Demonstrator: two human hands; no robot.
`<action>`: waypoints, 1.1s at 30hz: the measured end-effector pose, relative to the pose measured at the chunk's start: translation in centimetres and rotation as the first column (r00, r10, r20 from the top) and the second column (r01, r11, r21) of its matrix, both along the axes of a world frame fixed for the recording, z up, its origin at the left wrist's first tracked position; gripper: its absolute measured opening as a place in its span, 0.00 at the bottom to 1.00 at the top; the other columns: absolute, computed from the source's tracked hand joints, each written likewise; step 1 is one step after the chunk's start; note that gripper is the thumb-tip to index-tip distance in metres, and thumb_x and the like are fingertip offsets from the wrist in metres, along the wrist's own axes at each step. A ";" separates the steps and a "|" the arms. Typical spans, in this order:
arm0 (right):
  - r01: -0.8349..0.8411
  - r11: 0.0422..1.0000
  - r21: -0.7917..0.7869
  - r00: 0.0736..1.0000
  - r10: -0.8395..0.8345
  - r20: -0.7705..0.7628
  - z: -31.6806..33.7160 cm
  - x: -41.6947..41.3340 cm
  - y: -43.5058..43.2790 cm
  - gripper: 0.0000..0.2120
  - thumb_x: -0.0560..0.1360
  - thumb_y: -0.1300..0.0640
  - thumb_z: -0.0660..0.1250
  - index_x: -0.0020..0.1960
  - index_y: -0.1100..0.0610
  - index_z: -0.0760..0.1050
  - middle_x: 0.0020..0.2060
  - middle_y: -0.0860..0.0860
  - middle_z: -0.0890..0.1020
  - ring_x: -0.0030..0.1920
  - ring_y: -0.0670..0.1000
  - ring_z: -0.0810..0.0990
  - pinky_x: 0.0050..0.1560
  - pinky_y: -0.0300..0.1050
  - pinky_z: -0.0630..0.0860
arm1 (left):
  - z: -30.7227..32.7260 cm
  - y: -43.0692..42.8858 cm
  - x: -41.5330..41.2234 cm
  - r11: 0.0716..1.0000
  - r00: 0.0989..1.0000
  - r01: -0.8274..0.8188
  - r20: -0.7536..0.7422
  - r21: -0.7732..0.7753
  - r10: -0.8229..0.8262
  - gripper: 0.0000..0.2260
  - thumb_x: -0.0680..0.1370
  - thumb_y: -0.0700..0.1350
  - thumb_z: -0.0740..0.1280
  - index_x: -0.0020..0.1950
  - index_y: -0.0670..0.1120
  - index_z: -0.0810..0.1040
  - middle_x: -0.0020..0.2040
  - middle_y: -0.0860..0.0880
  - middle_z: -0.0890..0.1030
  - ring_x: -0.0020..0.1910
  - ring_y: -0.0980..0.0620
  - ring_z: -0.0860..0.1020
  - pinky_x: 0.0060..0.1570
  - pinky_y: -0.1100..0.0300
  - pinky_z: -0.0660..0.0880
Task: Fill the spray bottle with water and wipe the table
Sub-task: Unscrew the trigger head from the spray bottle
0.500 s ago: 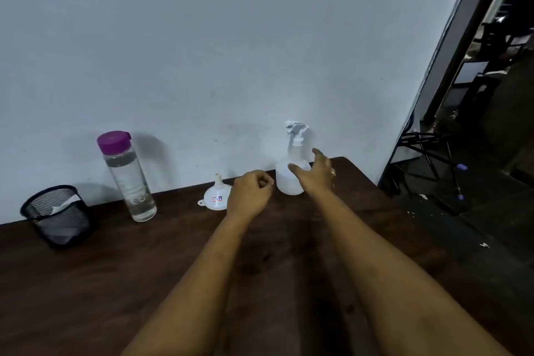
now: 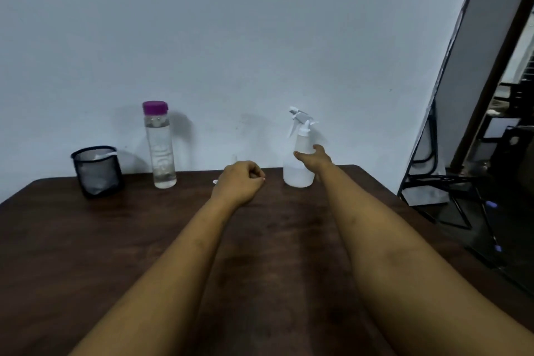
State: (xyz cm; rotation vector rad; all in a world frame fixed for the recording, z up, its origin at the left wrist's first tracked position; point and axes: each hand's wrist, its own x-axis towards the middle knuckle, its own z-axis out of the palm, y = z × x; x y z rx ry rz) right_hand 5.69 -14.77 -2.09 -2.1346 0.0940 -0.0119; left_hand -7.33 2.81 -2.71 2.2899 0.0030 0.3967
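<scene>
A white spray bottle [image 2: 297, 165] with a trigger head stands at the back of the dark wooden table [image 2: 86, 254], near the wall. My right hand [image 2: 315, 160] is wrapped around its body, thumb on the left side and fingers behind. My left hand [image 2: 241, 179] is a loose fist over the table, left of the spray bottle, holding nothing I can see. It hides most of a small white funnel [image 2: 234, 157], of which only the spout tip and a bit of rim show. A clear water bottle [image 2: 159, 147] with a purple cap stands further left.
A black mesh cup [image 2: 96, 172] with something white inside sits at the back left. The table's right edge drops to a dark floor with a black metal stand [image 2: 450, 191] and a doorway beyond.
The view has shifted, so everything sits further right and higher in the frame. My right hand has closed more around the spray bottle. My left fist now covers the funnel.
</scene>
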 end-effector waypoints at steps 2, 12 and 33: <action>0.005 0.999 0.044 1.000 -0.004 -0.010 -0.1 -0.6 0.2 0.39 0.72 0.43 0.67 0.76 0.54 0.54 0.72 0.57 0.65 0.69 0.61 0.67 0.67 0.58 0.68 | 0.1 0.2 -1.5 1.000 1.000 -0.007 0.010 0.001 0.007 0.06 0.73 0.43 0.66 0.40 0.54 0.77 0.40 0.52 0.82 0.44 0.50 0.81 0.47 0.56 0.77; 0.069 0.997 0.035 0.996 -0.071 0.056 1.3 -0.9 -0.2 0.31 0.75 0.47 0.64 0.73 0.56 0.60 0.69 0.56 0.68 0.69 0.60 0.65 0.65 0.51 0.68 | 1.4 -1.2 -1.0 1.000 1.000 -0.005 0.004 0.026 0.005 0.04 0.73 0.43 0.65 0.43 0.52 0.78 0.39 0.55 0.79 0.46 0.50 0.79 0.51 0.56 0.76; -0.209 0.972 0.111 0.971 0.193 0.139 -0.3 -1.1 0.5 0.23 0.76 0.49 0.66 0.68 0.55 0.68 0.65 0.55 0.75 0.61 0.57 0.75 0.57 0.49 0.73 | -2.3 -2.8 3.4 0.988 1.000 0.006 -0.003 -0.154 -0.007 0.22 0.73 0.42 0.70 0.66 0.45 0.71 0.63 0.47 0.76 0.61 0.49 0.74 0.60 0.59 0.71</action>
